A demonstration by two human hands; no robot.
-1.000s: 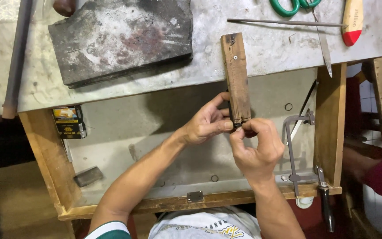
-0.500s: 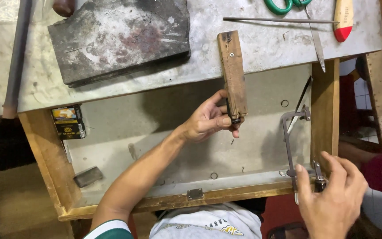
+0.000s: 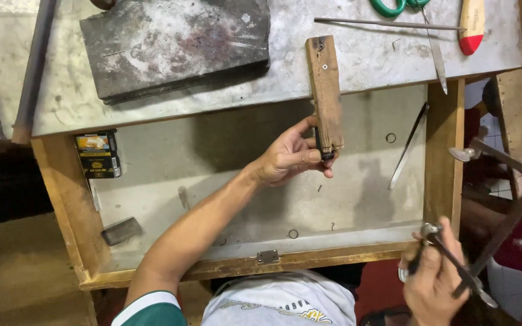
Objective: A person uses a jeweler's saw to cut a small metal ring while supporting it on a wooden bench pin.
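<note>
**Inspector:** Fingers, left hand?

**Me:** My left fingers (image 3: 309, 156) are pinched together on a small dark piece, too small to identify, held against the lower end of the peg (image 3: 325, 90), a worn wooden strip that juts from the bench (image 3: 364, 57) over the drawer (image 3: 61, 199). The thumb sits on the peg's left edge.

**Inspector:** Right hand?

**Me:** My right hand (image 3: 433, 284) is closed round the handle of the saw (image 3: 495, 208), just outside the drawer's front right corner. The frame arches up to the right, well apart from the peg.

**Inspector:** Drawer contents?

**Me:** A yellow-and-black box (image 3: 98, 156) at the back left, a grey block (image 3: 121, 230) near the front left, a thin blade (image 3: 409, 145) leaning on the right wall, and small rings (image 3: 390, 137) on the floor.
</note>
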